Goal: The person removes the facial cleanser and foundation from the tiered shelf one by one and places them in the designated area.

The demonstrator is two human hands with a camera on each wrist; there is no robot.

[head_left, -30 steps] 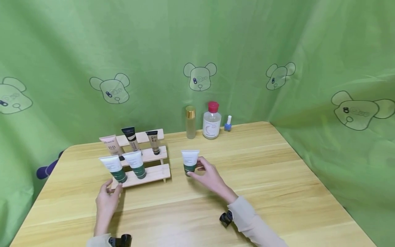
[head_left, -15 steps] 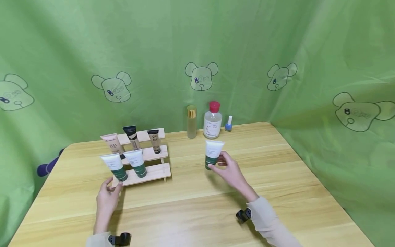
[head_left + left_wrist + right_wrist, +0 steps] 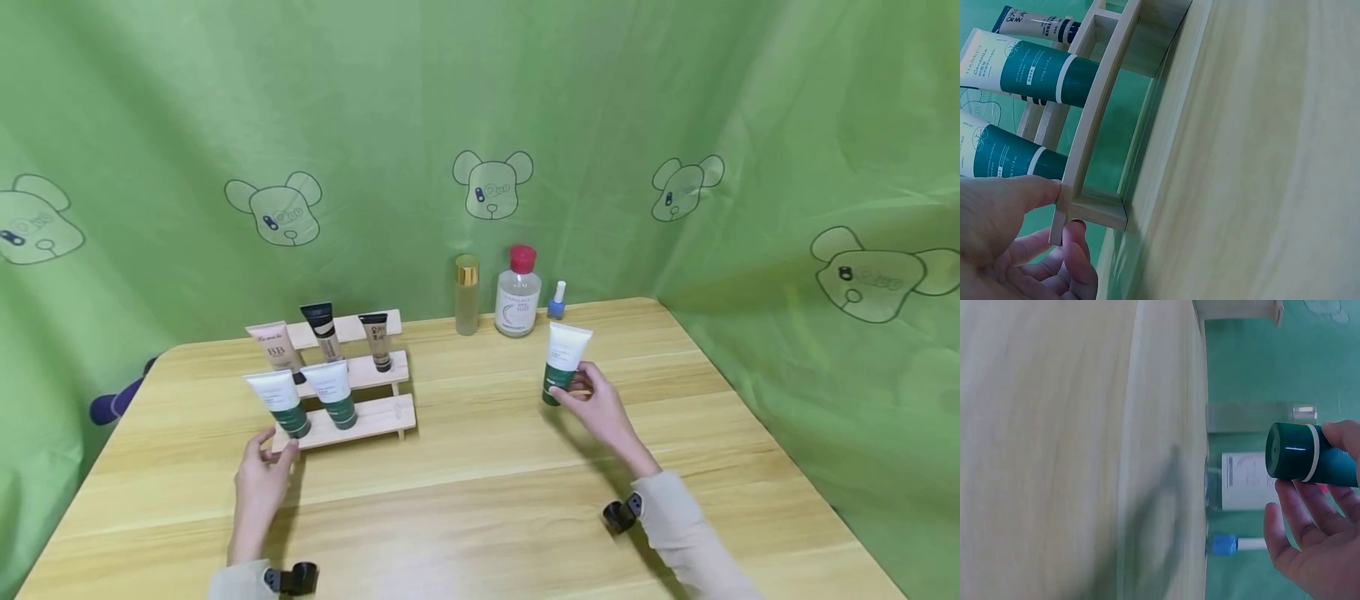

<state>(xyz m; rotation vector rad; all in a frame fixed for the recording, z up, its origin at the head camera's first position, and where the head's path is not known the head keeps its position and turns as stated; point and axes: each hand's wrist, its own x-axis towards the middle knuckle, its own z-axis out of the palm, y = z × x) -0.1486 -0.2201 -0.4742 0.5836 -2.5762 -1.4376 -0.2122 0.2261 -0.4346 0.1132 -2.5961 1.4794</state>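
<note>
My right hand (image 3: 603,410) holds a white and green squeeze tube (image 3: 564,367) upright, cap down, between thumb and fingers. The right wrist view shows its dark green cap end (image 3: 1291,452) raised off the wooden table, with a shadow below. My left hand (image 3: 260,487) pinches the front left corner of a small tiered wooden rack (image 3: 386,417), thumb on top and a finger underneath, as the left wrist view shows. Two matching green and white tubes (image 3: 330,396) stand on its front step. Behind them are a pink BB cream tube (image 3: 277,350) and two black-capped tubes (image 3: 377,342).
Along the table's back edge stand a gold-capped bottle (image 3: 467,300), a clear bottle with a red cap (image 3: 517,300) and a blue nail polish bottle (image 3: 556,307). A green curtain (image 3: 390,150) with bear drawings hangs close behind the table (image 3: 465,517).
My right hand has carried the squeeze tube to the right, away from the rack and slightly farther back. The left hand stays on the rack corner.
</note>
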